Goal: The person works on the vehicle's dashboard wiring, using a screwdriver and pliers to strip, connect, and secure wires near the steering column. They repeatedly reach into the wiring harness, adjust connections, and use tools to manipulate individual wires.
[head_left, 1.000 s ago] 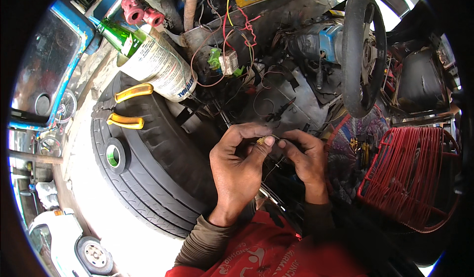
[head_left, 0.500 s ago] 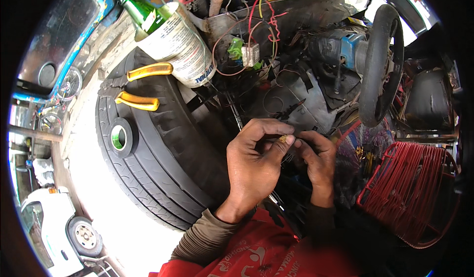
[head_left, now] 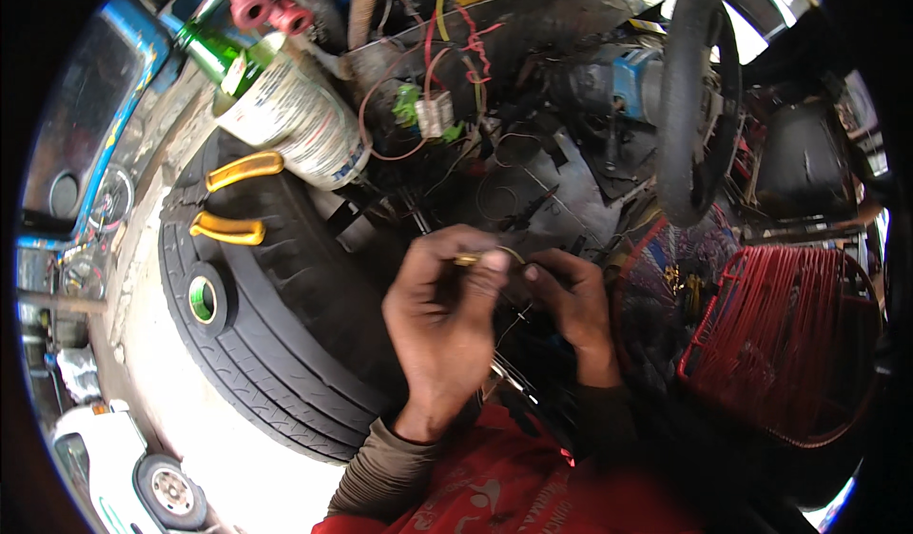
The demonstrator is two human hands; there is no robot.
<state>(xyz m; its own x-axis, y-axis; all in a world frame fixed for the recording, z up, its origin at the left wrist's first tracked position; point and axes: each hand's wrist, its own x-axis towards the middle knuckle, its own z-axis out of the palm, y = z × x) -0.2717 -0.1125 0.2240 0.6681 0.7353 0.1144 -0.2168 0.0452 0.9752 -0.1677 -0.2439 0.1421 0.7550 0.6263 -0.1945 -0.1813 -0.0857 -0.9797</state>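
Observation:
My left hand (head_left: pixel 442 320) pinches a small brass-coloured metal piece (head_left: pixel 467 259), possibly a wire terminal, between thumb and forefinger. From it a short thin wire (head_left: pixel 514 253) curves over to my right hand (head_left: pixel 575 310), whose thumb and fingertips close at its end. Both hands are slightly blurred, and my right fingertips partly hide what they hold. Left of them, pliers with yellow handles (head_left: pixel 245 168) lie across a large black tyre (head_left: pixel 257 344). A roll of black tape (head_left: pixel 221 296) with a green core rests on the tread.
Beyond the tyre stands a white printed tub (head_left: pixel 295 120) holding a green bottle (head_left: pixel 217 54). Loose wires hang around a white connector block (head_left: pixel 436 116). To the right are a black steering wheel (head_left: pixel 680 106) and a red corded chair (head_left: pixel 775 334).
My view has shifted, so surroundings sit lower left. My hands have drawn slightly apart, and the thin wire between them now shows. The brass-coloured piece stays in my left fingers.

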